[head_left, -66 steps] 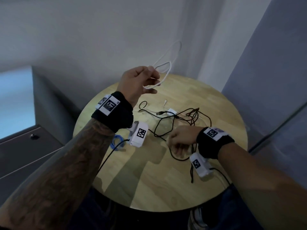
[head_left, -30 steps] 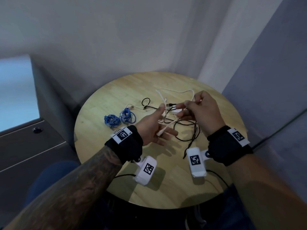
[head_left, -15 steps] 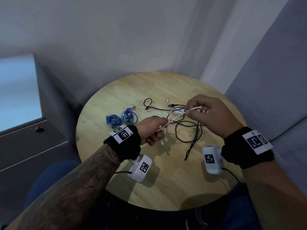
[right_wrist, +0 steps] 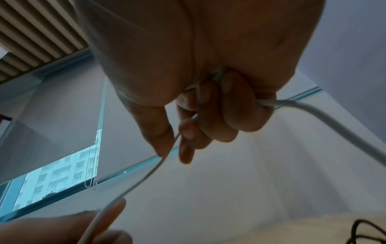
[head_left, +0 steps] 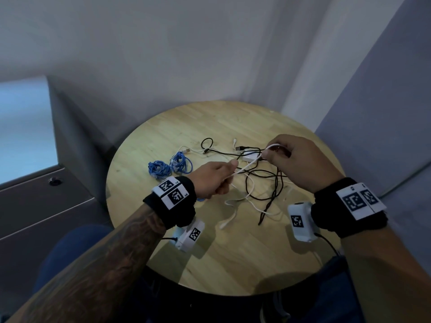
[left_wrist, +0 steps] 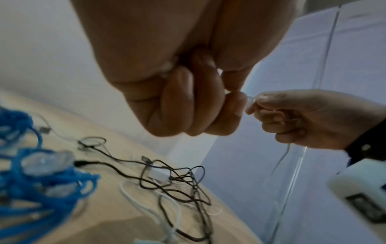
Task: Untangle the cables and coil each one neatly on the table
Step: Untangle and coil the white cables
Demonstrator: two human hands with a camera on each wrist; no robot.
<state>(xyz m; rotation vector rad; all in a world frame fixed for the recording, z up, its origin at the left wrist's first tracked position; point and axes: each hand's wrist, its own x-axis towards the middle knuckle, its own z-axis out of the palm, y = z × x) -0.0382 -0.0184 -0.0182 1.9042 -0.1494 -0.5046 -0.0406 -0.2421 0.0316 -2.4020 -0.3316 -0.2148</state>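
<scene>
A white cable [head_left: 248, 167] stretches between my two hands above the round wooden table [head_left: 228, 264]. My left hand [head_left: 215, 180] grips one part of it in a fist [left_wrist: 194, 105]; my right hand [head_left: 296, 162] pinches the other part, its fingers curled round the white cable [right_wrist: 309, 112]. The slack of the cable trails onto the table [head_left: 229, 220]. Below the hands lies a tangle of black cables [head_left: 268, 183] with a small white adapter [head_left: 250, 157] in it. Two coiled blue cables [head_left: 170, 166] lie to the left.
Another thin white cable with a plug [head_left: 191, 150] lies behind the blue coils. A grey cabinet [head_left: 35, 206] stands left of the table, and walls close in behind and to the right. Bare wood shows at the table's far side [head_left: 210, 122].
My left hand came down from holding the white cable up high. Both hands then took the cable over the tangle and drew apart, pulling it taut between them.
</scene>
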